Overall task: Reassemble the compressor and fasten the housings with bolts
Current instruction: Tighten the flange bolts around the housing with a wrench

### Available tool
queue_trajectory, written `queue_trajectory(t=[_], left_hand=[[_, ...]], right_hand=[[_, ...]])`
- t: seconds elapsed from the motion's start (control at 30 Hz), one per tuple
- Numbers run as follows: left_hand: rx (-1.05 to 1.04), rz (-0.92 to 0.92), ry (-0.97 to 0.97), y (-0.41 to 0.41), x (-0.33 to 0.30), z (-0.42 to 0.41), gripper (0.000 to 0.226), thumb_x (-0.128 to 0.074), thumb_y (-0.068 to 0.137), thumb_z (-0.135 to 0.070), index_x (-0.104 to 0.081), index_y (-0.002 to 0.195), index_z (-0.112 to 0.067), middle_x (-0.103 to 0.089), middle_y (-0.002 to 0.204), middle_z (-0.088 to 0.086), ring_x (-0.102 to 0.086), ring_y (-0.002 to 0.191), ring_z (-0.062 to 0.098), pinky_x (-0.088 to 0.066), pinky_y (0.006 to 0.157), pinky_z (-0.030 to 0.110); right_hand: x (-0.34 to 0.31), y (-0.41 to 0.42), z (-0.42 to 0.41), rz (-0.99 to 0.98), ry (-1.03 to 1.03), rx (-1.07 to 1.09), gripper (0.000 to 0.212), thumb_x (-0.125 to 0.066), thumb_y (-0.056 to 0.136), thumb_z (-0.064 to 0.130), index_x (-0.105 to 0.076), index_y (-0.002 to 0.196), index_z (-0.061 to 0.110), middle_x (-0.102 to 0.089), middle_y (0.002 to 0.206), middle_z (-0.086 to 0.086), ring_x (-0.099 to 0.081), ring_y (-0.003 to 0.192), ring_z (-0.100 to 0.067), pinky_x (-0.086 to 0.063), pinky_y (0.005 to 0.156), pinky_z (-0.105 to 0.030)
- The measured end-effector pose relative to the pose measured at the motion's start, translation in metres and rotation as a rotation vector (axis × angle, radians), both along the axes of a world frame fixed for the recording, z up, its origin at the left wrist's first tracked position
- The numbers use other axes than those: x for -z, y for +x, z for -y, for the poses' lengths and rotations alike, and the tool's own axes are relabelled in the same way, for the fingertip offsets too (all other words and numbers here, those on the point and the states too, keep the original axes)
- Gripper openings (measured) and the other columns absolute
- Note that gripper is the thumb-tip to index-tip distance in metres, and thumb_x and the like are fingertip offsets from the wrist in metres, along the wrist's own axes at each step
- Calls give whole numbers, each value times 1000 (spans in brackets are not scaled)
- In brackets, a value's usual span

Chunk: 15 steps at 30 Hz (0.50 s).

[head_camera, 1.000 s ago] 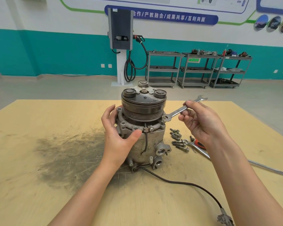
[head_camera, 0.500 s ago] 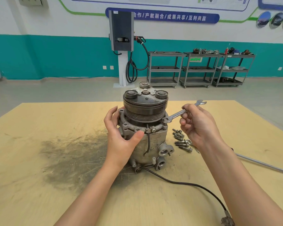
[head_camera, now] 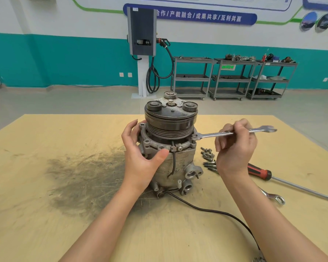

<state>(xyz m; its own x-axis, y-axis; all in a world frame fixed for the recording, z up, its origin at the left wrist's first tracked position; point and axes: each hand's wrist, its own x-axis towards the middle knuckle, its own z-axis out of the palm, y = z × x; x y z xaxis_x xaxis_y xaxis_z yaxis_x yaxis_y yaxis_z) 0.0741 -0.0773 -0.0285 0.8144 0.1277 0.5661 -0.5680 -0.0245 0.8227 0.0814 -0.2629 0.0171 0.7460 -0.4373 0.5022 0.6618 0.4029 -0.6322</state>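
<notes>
Left hand [head_camera: 140, 157] cups the compressor [head_camera: 169, 148], steadying it against torque; right hand [head_camera: 235, 146] grips the combination wrench [head_camera: 212, 134], ring end on a flange bolt (spare bolts [head_camera: 208, 159] within reach on the desk [head_camera: 64, 214]).

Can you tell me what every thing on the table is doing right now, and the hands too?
compressor: upright on the table, pulley on top.
left hand: holds the compressor's housing.
right hand: grips the wrench.
wrench: ring end on a bolt at the flange.
loose bolts: lying beside the compressor.
screwdriver: lying flat, untouched.
second wrench: lying flat, untouched.
black cable: trailing across the table.
</notes>
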Motion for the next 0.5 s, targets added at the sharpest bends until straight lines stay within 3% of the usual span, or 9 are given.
queue_trajectory(t=[0.17,0.23,0.33,0.5], left_hand=[[0,5,-6,0,0,0,85,-74,65,-47,-26,134,-36,-43,142,-4,-46,132,6,-39,104,15],[-1,5,-6,1,1,1,85,-74,65,-47,-26,134,-36,-43,142,-4,-46,132,7,-40,104,17],[-8,7,-2,1,1,1,85,-75,66,-47,-26,135,-37,-43,143,-3,-46,133,8,-40,106,20],[-8,35,-7,2,1,1,85,-75,67,-45,-25,136,-34,-44,143,6,-49,131,18,-43,108,34]], right_hand=[[3,-9,-5,216,-198,281,30,-44,90,21,-53,65,35,-47,53,4,-35,35,-13,-27,38,-18],[1,-12,-6,305,-330,374,28,-42,92,19,-49,67,27,-43,52,-3,-35,36,-18,-28,41,-21],[-4,-16,-5,516,-587,412,23,-40,93,8,-36,70,11,-36,48,-2,-30,37,-15,-24,42,-20],[-9,-25,-13,749,-1101,705,46,-39,97,15,-46,52,7,-36,46,-6,-29,39,-19,-28,37,-29]])
